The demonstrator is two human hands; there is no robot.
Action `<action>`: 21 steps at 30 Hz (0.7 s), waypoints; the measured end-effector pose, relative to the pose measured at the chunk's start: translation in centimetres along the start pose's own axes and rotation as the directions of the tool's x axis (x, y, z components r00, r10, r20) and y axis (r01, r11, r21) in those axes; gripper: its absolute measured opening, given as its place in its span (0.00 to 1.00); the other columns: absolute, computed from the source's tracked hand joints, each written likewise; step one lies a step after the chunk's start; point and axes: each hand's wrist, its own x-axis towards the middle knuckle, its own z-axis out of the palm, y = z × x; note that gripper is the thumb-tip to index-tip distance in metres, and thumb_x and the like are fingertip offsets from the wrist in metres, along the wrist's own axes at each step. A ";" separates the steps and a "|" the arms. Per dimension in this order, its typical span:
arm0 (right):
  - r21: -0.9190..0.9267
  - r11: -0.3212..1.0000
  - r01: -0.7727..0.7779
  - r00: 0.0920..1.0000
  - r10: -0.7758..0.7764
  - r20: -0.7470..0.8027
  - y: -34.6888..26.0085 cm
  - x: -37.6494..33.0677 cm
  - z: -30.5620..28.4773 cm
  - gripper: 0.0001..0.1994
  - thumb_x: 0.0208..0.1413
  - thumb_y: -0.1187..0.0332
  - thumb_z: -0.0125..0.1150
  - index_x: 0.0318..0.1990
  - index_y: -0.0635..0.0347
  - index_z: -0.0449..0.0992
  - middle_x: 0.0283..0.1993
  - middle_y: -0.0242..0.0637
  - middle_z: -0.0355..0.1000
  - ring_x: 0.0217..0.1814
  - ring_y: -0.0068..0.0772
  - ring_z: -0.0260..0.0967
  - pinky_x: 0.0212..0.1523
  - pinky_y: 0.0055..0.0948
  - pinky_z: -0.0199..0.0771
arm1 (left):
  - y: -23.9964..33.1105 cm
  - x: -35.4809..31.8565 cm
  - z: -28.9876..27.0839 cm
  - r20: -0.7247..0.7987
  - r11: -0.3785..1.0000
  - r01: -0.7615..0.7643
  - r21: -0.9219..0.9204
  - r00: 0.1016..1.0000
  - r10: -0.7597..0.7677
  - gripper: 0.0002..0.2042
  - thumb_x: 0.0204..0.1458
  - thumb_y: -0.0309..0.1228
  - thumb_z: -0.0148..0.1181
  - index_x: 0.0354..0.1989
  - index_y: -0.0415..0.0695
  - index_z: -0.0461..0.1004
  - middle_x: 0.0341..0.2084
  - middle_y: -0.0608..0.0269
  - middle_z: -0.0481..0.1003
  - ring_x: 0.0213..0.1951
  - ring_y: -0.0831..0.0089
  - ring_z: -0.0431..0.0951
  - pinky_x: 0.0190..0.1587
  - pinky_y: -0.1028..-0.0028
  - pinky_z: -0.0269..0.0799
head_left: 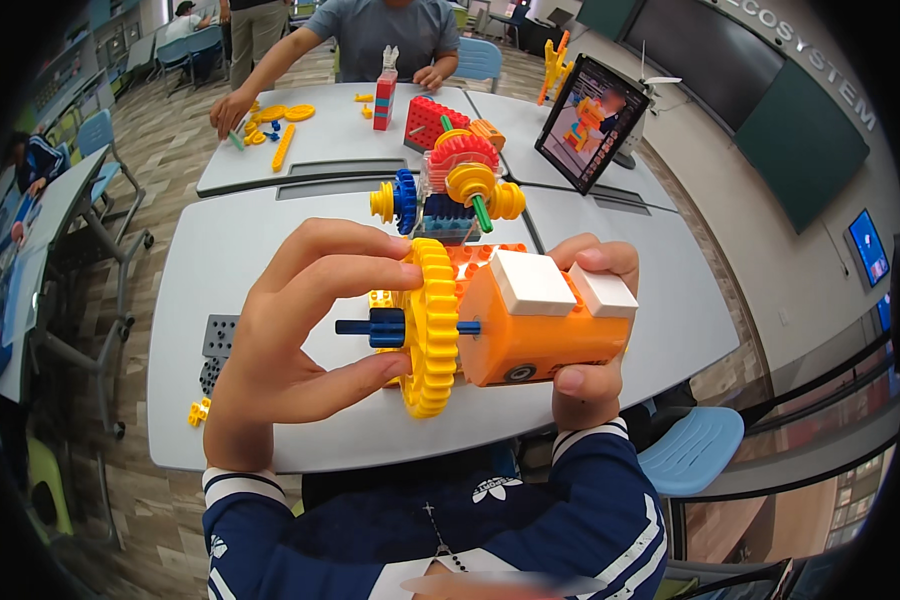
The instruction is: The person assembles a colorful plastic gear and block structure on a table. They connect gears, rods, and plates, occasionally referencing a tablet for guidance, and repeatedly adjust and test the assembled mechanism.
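Note:
Between the fingers and thumb of my left hand (pixel 305 320) is a large yellow gear wheel (pixel 432 330), pinched at its rim. A dark blue axle (pixel 355 328) runs through the gear's middle and reaches the side of an orange motor block (pixel 550 335). My right hand (pixel 595 330) is wrapped round the far end of that block, which carries two white bricks (pixel 532 282) on top. Just beyond stands a built model with a red gear (pixel 463 152), a blue gear (pixel 404 201), yellow pulleys (pixel 471 183) and a green axle (pixel 482 213); whether it joins the motor block is hidden.
Grey bricks (pixel 220 336) and a small yellow brick (pixel 199 411) lie on the table left of my arm. Across the table, a person's hand (pixel 232 112) is near loose yellow parts (pixel 283 146). A tablet (pixel 590 122) stands at the right; a blue chair (pixel 692 450) is beside me.

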 end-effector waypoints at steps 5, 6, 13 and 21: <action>0.006 1.000 0.009 1.000 -0.009 0.015 -0.2 0.1 0.0 0.39 0.32 0.64 0.73 0.55 0.58 0.58 0.49 0.43 0.63 0.52 0.32 0.64 0.54 0.30 0.67 | -0.2 -0.1 0.3 0.003 0.999 -0.005 -0.041 1.000 0.005 0.26 0.35 0.27 0.75 0.48 0.43 0.76 0.48 0.56 0.72 0.50 0.63 0.74 0.51 0.68 0.71; 0.015 1.000 -0.006 1.000 0.006 -0.001 -0.3 0.1 0.1 0.39 0.32 0.64 0.73 0.55 0.57 0.58 0.49 0.43 0.63 0.52 0.32 0.64 0.54 0.30 0.68 | -0.3 -0.1 0.4 -0.001 0.999 0.000 -0.053 1.000 0.000 0.26 0.36 0.27 0.75 0.48 0.43 0.76 0.48 0.55 0.72 0.51 0.63 0.74 0.51 0.68 0.71; -0.027 1.000 0.008 1.000 -0.008 -0.005 -0.2 0.3 -0.3 0.39 0.31 0.63 0.73 0.54 0.57 0.59 0.48 0.43 0.63 0.52 0.32 0.65 0.54 0.31 0.69 | -0.9 0.0 1.3 -0.003 0.997 -0.006 -0.073 1.000 0.006 0.25 0.37 0.27 0.75 0.49 0.44 0.76 0.49 0.56 0.71 0.51 0.63 0.74 0.52 0.67 0.71; 0.012 1.000 0.001 1.000 -0.001 -0.013 -0.1 0.5 -0.2 0.39 0.30 0.63 0.73 0.54 0.55 0.60 0.47 0.41 0.63 0.51 0.32 0.67 0.52 0.31 0.71 | -0.9 0.0 1.4 0.027 0.998 0.014 -0.062 1.000 -0.013 0.24 0.38 0.27 0.71 0.48 0.44 0.75 0.49 0.54 0.70 0.53 0.62 0.72 0.55 0.66 0.69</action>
